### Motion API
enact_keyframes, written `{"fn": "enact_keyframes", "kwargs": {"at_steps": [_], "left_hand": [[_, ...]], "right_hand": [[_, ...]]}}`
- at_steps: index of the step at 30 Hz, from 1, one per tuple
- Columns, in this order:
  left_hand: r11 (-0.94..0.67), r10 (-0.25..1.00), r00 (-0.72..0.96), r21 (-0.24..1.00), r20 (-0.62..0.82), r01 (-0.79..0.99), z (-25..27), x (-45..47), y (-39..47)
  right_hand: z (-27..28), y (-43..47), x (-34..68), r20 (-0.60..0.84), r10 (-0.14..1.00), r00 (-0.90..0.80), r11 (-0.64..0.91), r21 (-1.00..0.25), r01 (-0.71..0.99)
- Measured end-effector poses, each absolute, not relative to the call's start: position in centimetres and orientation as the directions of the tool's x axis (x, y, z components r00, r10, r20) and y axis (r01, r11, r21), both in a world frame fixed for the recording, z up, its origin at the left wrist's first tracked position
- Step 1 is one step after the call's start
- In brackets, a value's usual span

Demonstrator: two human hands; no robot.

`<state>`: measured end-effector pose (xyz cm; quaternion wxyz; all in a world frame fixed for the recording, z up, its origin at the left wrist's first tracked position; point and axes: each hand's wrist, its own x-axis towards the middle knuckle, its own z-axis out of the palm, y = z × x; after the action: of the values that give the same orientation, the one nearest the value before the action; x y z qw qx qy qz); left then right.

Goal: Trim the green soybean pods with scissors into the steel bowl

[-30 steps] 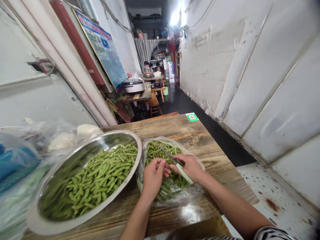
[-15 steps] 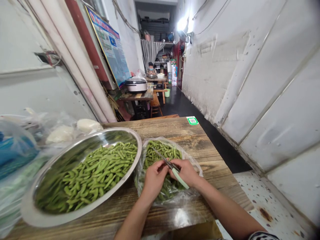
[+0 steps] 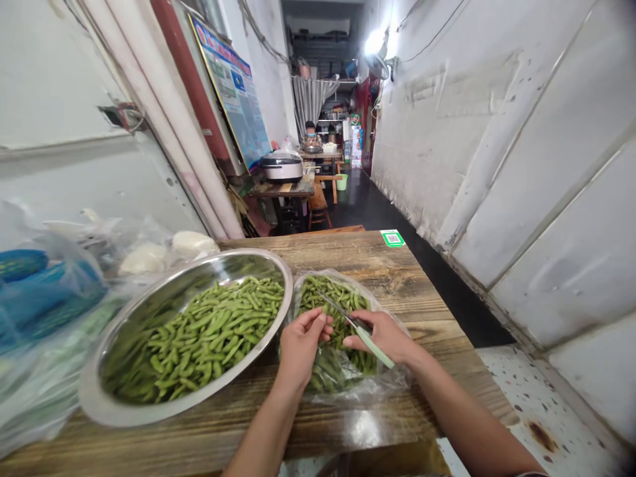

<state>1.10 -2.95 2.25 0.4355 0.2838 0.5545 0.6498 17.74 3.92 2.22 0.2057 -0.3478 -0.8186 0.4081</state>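
My right hand [image 3: 385,336] grips a pair of scissors [image 3: 373,346] with a pale green handle, its blades pointing up and left over the plastic bag [image 3: 342,391]. My left hand [image 3: 304,341] is closed in a pinch just left of the blades, with a green soybean pod [image 3: 325,309] partly showing at the fingertips. Beneath both hands, the open clear bag holds many green pods [image 3: 355,299]. To the left, a wide steel basin [image 3: 124,416] contains a large heap of similar pods [image 3: 218,324].
The wooden table [image 3: 392,278] carries a green QR-code card [image 3: 393,239] at its far right corner. Plastic bags [image 3: 54,291] with blue contents crowd the left side. Beyond stand a rice-cooker-like appliance [image 3: 281,167] on another table and a green bucket [image 3: 341,181].
My hands have moved apart; the scissors have shifted slightly right, away from my left fingertips. The whole view has also shifted, so the basin and bag appear farther right.
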Motion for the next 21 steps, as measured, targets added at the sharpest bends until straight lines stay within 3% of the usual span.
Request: {"fn": "enact_keyframes", "kwargs": {"at_steps": [10,17,21], "left_hand": [[0.049,0.905,-0.413,0.990,-0.101,-0.134,2.3,0.9,-3.3],[0.092,0.918,-0.341,0.945,-0.202,-0.314,3.0,1.1,-3.6],[0.001,0.916,-0.359,0.896,-0.178,-0.443,3.2,0.8,-3.6]], "right_hand": [[2.0,3.8,17.9,0.026,0.708,-0.706,0.384,-0.853,0.354],[1.2,4.6,17.9,0.002,0.745,-0.667,0.350,-0.853,0.387],[1.6,4.4,17.9,0.048,0.734,-0.678,0.371,-0.864,0.340]]}}
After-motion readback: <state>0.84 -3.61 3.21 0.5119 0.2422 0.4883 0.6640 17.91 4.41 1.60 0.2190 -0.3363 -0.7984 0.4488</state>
